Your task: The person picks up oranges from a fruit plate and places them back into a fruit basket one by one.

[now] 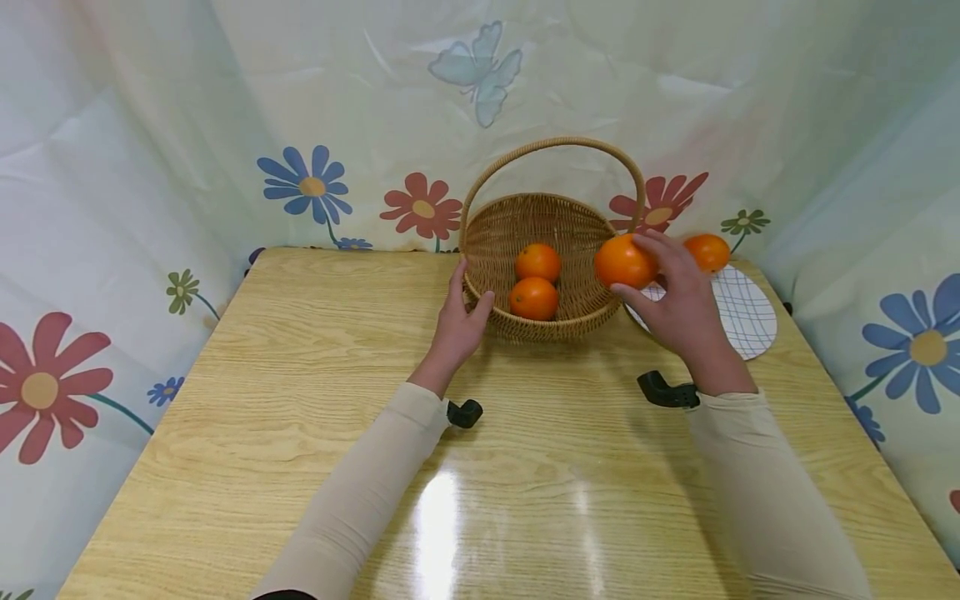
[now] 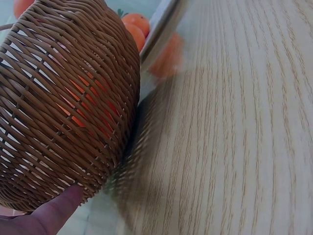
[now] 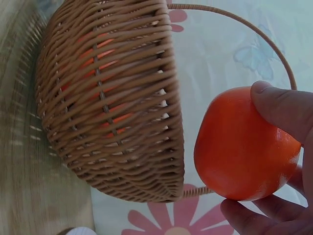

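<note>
A wicker basket (image 1: 555,329) with a tall arched handle stands at the back of the table, two oranges (image 1: 534,298) lying inside it. My left hand (image 1: 459,329) holds the basket's left front edge; in the left wrist view a finger (image 2: 58,208) touches the woven wall. Over the basket's right rim, my right hand (image 1: 686,312) grips another orange (image 1: 624,261) between thumb and fingers. The right wrist view shows this orange (image 3: 244,144) beside the basket opening, apart from the weave (image 3: 112,98).
To the right of the basket lies a white plate (image 1: 750,321) with a blue grid pattern. An orange (image 1: 707,252) is at its back edge, partly behind my right hand. A flowered curtain (image 1: 360,100) hangs behind the wooden table (image 1: 315,367).
</note>
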`<state>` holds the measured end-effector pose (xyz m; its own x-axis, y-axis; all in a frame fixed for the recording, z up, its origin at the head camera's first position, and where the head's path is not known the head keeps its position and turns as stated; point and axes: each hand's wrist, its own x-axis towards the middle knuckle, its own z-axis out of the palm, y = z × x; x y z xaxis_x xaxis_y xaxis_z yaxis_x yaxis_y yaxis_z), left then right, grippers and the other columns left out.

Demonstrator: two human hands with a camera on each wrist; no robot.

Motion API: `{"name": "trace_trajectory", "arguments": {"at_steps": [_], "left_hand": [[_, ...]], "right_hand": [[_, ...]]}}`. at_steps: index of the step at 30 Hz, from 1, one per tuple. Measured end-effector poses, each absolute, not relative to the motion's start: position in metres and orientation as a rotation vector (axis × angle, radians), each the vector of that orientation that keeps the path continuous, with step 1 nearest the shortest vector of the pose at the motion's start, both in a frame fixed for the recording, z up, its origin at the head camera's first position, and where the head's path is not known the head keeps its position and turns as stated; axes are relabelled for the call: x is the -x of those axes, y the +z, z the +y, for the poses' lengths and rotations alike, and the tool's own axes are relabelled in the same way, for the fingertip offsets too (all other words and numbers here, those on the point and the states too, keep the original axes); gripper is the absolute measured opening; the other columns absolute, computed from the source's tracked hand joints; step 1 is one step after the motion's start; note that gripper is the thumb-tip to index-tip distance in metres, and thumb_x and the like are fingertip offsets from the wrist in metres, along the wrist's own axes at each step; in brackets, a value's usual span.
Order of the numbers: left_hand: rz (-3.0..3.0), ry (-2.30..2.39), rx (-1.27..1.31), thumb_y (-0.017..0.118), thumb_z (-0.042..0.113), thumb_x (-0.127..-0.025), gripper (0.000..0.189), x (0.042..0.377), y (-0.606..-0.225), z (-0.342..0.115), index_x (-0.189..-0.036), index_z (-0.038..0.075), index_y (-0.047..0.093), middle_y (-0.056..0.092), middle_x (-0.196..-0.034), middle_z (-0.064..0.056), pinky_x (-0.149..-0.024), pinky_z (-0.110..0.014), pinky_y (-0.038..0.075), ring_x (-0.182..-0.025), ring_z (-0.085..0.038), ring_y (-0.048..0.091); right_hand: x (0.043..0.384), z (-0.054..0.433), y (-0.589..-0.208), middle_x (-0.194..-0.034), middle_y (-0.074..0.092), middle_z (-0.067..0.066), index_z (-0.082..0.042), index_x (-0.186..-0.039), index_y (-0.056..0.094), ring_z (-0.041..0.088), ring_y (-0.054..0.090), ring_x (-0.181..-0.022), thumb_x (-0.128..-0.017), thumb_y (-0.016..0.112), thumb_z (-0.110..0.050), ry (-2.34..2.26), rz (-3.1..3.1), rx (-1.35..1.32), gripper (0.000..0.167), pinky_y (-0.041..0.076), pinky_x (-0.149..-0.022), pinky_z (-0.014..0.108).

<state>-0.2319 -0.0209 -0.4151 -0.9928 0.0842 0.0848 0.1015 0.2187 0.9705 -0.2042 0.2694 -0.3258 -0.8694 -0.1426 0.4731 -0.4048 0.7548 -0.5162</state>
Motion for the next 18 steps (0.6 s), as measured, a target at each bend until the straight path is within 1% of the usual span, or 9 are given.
{"name": "trace_trajectory", "arguments": {"at_steps": [2, 9, 13, 16, 18], "left_hand": [[-2.444, -1.948, 0.180, 0.050, 0.036, -0.101, 0.068, 0.2320, -0.4152, -0.0208, -0.153, 0.043, 0.007, 0.025, -0.159, -0.014, -0.105, -0.050, 0.043, -0.134, -0.035, 0.046], [-2.447, -1.934, 0.188, 0.050, 0.038, -0.100, 0.069, 0.2333, -0.4162, -0.0210, -0.154, 0.042, 0.007, 0.026, -0.159, -0.015, -0.106, -0.050, 0.043, -0.135, -0.035, 0.045], [-2.447, -1.934, 0.192, 0.050, 0.038, -0.100, 0.069, 0.2335, -0.4163, -0.0211, -0.153, 0.043, 0.006, 0.026, -0.158, -0.015, -0.107, -0.049, 0.042, -0.135, -0.034, 0.044], [-2.446, -1.934, 0.192, 0.050, 0.038, -0.100, 0.069, 0.2335, -0.4164, -0.0213, -0.153, 0.044, 0.007, 0.026, -0.158, -0.015, -0.107, -0.049, 0.042, -0.135, -0.033, 0.044], [-2.446, -1.930, 0.195, 0.050, 0.040, -0.100, 0.069, 0.2336, -0.4166, -0.0215, -0.154, 0.042, 0.007, 0.026, -0.158, -0.015, -0.107, -0.049, 0.042, -0.136, -0.033, 0.044]], "right_hand": [[0.2048, 0.2678, -0.3268, -0.152, 0.038, 0.013, -0.017, -0.143, 0.048, 0.037, 0.045, -0.130, -0.085, 0.076, -0.022, 0.883, -2.543, -0.429, 0.065, 0.049, -0.093, 0.058], [0.2075, 0.2648, -0.3291, -0.152, 0.039, 0.012, -0.015, -0.142, 0.049, 0.035, 0.041, -0.135, -0.083, 0.077, -0.022, 0.857, -2.550, -0.441, 0.066, 0.048, -0.094, 0.057], [0.2096, 0.2641, -0.3305, -0.152, 0.039, 0.012, -0.015, -0.142, 0.049, 0.036, 0.041, -0.134, -0.083, 0.077, -0.023, 0.843, -2.557, -0.442, 0.066, 0.048, -0.095, 0.057], [0.2107, 0.2636, -0.3312, -0.150, 0.040, 0.013, -0.013, -0.140, 0.051, 0.037, 0.042, -0.133, -0.083, 0.077, -0.024, 0.836, -2.562, -0.439, 0.063, 0.047, -0.096, 0.056], [0.2110, 0.2633, -0.3311, -0.149, 0.042, 0.013, -0.012, -0.138, 0.053, 0.037, 0.041, -0.133, -0.084, 0.076, -0.024, 0.825, -2.568, -0.431, 0.060, 0.045, -0.099, 0.058]]}}
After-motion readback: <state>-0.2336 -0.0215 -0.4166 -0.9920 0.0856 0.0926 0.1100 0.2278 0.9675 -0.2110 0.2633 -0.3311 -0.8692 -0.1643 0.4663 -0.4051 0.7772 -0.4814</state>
